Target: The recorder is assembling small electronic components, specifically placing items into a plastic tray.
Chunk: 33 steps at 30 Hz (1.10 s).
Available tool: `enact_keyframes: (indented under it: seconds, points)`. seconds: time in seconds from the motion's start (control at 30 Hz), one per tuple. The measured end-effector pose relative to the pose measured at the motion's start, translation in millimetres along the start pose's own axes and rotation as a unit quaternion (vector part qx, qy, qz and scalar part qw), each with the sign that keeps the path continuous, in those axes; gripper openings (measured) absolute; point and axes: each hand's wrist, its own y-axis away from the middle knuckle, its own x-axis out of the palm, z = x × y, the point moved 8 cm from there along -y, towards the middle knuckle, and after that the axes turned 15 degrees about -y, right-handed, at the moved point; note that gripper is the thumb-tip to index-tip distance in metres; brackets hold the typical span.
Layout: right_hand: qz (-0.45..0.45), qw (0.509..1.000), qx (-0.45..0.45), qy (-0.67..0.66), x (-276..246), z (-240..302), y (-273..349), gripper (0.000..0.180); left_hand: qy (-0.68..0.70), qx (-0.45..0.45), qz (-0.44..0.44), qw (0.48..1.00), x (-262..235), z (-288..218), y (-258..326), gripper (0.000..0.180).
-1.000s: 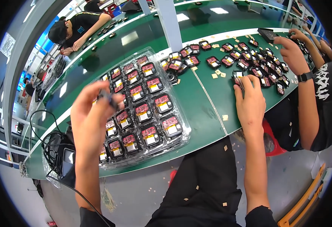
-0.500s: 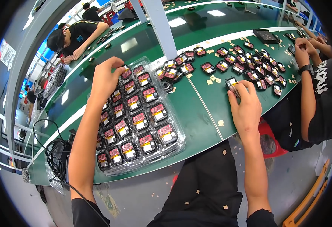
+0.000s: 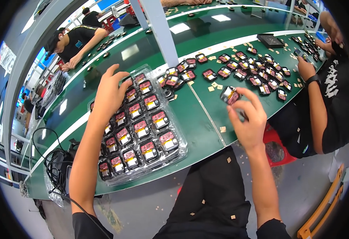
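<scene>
Right hand (image 3: 248, 119) pinching small black part (image 3: 230, 95) above green table (image 3: 206, 119). Left hand (image 3: 111, 91) spread on clear tray (image 3: 174, 153), holding nothing. Best seated squarely in free pocket; tray kept steady.

My single head-worn fisheye view looked steeply down from close above the green bench (image 3: 206, 119), facing forward across it. Both forearms entered from the lower edge; the left hand (image 3: 111, 93) and right hand (image 3: 248, 119) sat near centre. Straight edges bowed toward the rim.
</scene>
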Motion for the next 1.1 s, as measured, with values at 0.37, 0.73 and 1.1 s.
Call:
enact_keyframes:
  seconds: [0.37, 0.73, 1.1]
  points:
    - [0.068, 0.908, 0.094, -0.402, 5, 77, 63, 0.044, 0.594, 0.046, 0.11, 0.796, -90, -173, 123, 0.073]
    - [0.204, 0.944, 0.107, -0.237, 15, 91, 70, 0.066, 0.697, -0.31, 0.011, 0.646, -50, -174, 203, 0.082]
    - [0.21, 0.973, -0.092, -0.007, 22, 115, 81, 0.036, 0.763, -0.181, 0.03, 0.62, -49, -180, 208, 0.062]
